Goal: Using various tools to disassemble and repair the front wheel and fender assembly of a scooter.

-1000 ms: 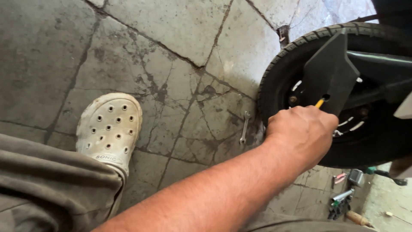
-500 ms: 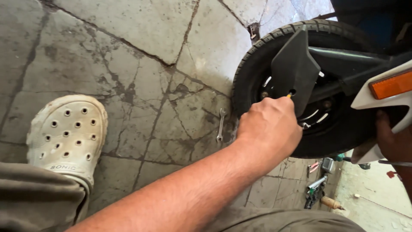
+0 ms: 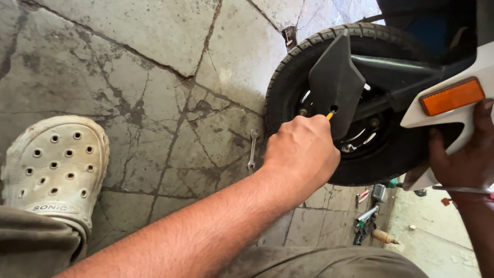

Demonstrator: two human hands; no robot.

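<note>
L hand fisted round 1 yellow-tipped screwdriver, tip at hole in black mudflap over the 1 rear tyre; handle hidden. R hand, partly cut off, grips white tail panel w/ 1 orange reflector. 1 spanner on cracked floor beside tyre.

Left hand: closed in a fist around a tool with a yellow-orange tip; tip sits at a hole in the black mudflap, in front of the rear tyre of a scooter. Right hand: grips the underside of the white body panel, just below the orange reflector. Small spanner lies on the cracked stone floor, just beside the tyre. Pale perforated clog at lower left. Loose tools on the floor under the wheel.
</note>
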